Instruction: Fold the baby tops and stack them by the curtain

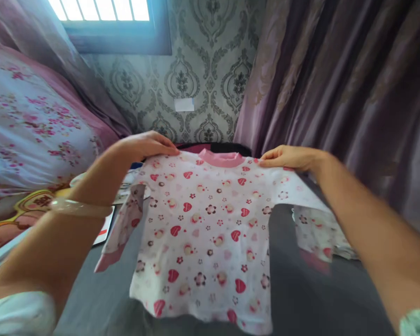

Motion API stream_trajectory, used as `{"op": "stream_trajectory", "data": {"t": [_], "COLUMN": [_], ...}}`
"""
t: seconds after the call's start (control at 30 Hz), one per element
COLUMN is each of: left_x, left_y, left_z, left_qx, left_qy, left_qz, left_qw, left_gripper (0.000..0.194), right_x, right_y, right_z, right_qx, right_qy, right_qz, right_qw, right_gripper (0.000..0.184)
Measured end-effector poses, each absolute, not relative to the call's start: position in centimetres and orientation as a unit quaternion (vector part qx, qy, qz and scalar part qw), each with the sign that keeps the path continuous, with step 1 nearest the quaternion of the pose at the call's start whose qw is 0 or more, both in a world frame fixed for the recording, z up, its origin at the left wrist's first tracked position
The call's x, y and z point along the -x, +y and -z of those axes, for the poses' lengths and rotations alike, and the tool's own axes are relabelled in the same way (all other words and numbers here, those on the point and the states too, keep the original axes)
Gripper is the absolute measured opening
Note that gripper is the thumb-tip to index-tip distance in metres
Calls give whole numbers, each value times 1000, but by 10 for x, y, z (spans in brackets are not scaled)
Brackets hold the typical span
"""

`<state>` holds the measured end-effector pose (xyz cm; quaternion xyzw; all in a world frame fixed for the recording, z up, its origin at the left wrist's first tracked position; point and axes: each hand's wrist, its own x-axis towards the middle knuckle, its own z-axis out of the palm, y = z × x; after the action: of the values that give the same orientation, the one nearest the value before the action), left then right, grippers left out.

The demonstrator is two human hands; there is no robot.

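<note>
A small white long-sleeved shirt (210, 228) with a pink collar and red heart and flower prints hangs spread out before me. My left hand (149, 143) pinches its shoulder on the left side. At the opposite shoulder, my right hand (289, 157) is closed on the fabric. Both sleeves droop outward, ending in pink cuffs; the right one is blurred. The hem hangs low over a dark grey surface (301, 303), and I cannot tell whether it touches.
Folded clothes (346, 247) lie partly hidden behind my right forearm. More light cloth (126, 182) is behind the left sleeve. Floral bedding (38, 126) bulges at the left, above a yellow cartoon item (31, 200). Purple curtains (336, 84) hang at right, beside a patterned wall (210, 84).
</note>
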<state>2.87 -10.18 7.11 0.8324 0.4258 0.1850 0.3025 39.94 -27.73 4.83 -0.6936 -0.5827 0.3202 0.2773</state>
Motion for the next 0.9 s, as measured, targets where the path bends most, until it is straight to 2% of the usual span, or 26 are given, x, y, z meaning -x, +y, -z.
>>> {"op": "stream_trajectory", "data": {"t": [0.07, 0.13, 0.2, 0.27, 0.37, 0.6, 0.9], "left_x": [-47, -68, -87, -102, -112, -98, -90], "left_y": [-76, -62, -61, -68, -80, -66, -30], "left_z": [-27, 23, 71, 110, 149, 185, 185], "left_qx": [-858, -870, -862, -848, -830, -878, -896], "left_qy": [405, 418, 466, 496, 533, 447, 392], "left_qz": [-140, -105, -105, -107, -119, -167, -207], "left_qw": [284, 240, 168, 150, 111, 12, -33], "left_gripper": [31, 22, 16, 14, 23, 33, 35], "right_x": [-405, -406, -399, -389, -375, -372, -388], "right_y": [-253, -233, -223, -220, -224, -222, -194], "right_z": [-22, 13, 52, 89, 133, 168, 169], "right_qx": [717, 738, 765, 792, 822, 810, 794], "right_qy": [-600, -622, -623, -605, -570, -581, -601], "right_qz": [-314, -246, -159, -79, 0, 56, 69], "right_qw": [167, 89, 42, 19, 14, 45, 55], "right_gripper": [36, 30, 25, 26, 32, 35, 35]}}
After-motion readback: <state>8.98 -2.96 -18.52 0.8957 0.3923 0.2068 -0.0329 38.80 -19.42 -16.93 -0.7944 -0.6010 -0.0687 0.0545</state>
